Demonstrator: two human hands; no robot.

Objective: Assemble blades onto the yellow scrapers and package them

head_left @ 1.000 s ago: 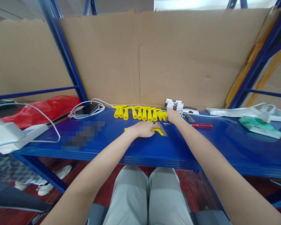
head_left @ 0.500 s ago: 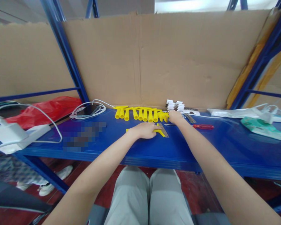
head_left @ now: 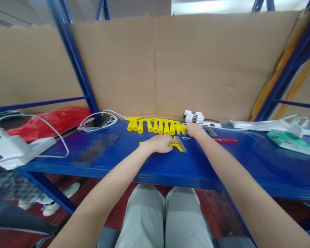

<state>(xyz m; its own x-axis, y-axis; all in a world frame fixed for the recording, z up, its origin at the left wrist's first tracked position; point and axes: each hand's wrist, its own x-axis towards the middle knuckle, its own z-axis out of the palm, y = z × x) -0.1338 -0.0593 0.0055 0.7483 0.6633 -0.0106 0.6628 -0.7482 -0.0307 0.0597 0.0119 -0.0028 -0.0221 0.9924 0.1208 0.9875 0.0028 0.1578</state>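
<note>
Now, left hand: the left hand [head_left: 158, 143] lies palm down on the blue shelf [head_left: 222, 162], fingers curled over a yellow scraper [head_left: 176, 145] and pressing it flat.
Yellow scraper: only its yellow end and its grey metal blade [head_left: 181, 143] show past the fingertips; the blade points to the right and away from the person, lying on the shelf.
Right hand: the right hand [head_left: 193, 129] is reached further back, at the right end of the row of yellow scrapers [head_left: 155, 124]; its fingers are bent down among them, but whether it grips anything I cannot tell.
Row: the yellow scrapers lie side by side along the foot of the cardboard wall [head_left: 186, 62], handles toward the person.
Beside the right hand: a small stack of white pieces [head_left: 194, 116] just behind it, loose grey blades [head_left: 210, 130] just to its right, and a red-handled screwdriver [head_left: 224, 140] a little further right.
Left part of shelf: a phone with a coiled white cable [head_left: 98, 121], a red bag [head_left: 49, 119], and a white power strip [head_left: 15, 148].
Far right: a green packet [head_left: 290, 142] and clear plastic wrap [head_left: 258, 123].
Below: the person's knees in grey trousers [head_left: 165, 217].
</note>
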